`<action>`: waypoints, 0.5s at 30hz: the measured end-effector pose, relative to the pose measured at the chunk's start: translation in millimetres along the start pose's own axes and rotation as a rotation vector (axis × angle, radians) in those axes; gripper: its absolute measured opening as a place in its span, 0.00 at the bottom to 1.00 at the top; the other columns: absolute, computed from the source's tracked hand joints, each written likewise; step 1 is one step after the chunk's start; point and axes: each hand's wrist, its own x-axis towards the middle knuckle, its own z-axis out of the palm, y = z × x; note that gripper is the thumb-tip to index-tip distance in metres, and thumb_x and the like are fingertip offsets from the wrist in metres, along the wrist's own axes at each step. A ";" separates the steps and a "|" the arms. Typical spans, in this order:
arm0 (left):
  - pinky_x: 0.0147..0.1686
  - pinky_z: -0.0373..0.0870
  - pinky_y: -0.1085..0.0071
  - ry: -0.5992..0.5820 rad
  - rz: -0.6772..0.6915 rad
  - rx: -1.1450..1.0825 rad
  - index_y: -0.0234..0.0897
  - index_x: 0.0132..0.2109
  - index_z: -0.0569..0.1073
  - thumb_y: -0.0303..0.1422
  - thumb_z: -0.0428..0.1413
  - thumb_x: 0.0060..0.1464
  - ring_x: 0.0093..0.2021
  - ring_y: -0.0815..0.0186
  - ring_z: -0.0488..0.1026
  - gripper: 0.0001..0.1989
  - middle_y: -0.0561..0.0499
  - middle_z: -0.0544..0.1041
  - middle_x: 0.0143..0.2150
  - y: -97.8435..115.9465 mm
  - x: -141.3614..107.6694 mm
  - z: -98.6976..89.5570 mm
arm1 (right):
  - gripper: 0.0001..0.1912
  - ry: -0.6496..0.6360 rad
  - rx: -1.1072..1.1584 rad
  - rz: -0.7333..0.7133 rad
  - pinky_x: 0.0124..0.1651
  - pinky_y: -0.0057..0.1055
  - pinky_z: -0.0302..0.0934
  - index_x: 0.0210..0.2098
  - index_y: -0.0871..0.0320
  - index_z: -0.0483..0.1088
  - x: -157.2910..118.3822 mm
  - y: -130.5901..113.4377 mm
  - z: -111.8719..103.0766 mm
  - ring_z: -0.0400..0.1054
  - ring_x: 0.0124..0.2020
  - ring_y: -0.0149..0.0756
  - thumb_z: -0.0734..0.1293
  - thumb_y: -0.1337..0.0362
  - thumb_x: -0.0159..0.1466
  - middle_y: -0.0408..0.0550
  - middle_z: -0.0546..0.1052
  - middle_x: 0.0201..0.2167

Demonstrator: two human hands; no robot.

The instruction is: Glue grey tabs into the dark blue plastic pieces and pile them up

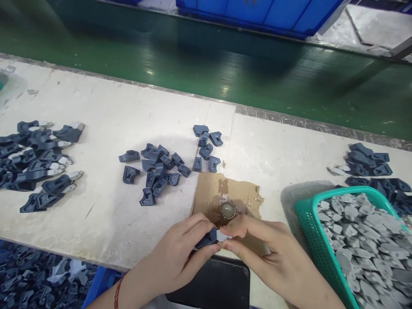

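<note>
A dark blue-grey molded plastic piece [207, 238] sits between the thumb and fingers of my left hand [189, 246], its right end meeting a small light grey plastic insert [223, 235] held in my right hand [257, 244], just in front of a torn piece of brown cardboard [206, 193]. My left thumb presses the blue-grey piece from below while the fingers curl over its top, closed to its thickness. My right thumb and index finger pinch the insert, their tips narrowly apart around it. My left forearm, a thin red cord bracelet [118, 292] at the wrist, reaches in from the lower left; my right comes from the lower right, the two hands nearly meeting above a black rectangular object with a glossy surface [215, 285]. On the cardboard rests a round, pale-centered item with a beaded rim [228, 210]. Loose dark blue-grey pieces [160, 161] lie on the whitish worktop [96, 180] to the left, and a green perforated plastic basket [309, 219] of light grey parts [367, 240] stands at right.
</note>
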 end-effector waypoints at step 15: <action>0.37 0.72 0.70 -0.009 0.190 0.107 0.40 0.53 0.66 0.37 0.44 0.75 0.40 0.62 0.75 0.09 0.46 0.75 0.42 3.9 -2.0 -8.3 | 0.05 0.060 -0.136 -0.148 0.36 0.22 0.72 0.43 0.52 0.74 -14.9 -20.7 11.5 0.78 0.37 0.33 0.65 0.63 0.73 0.43 0.81 0.36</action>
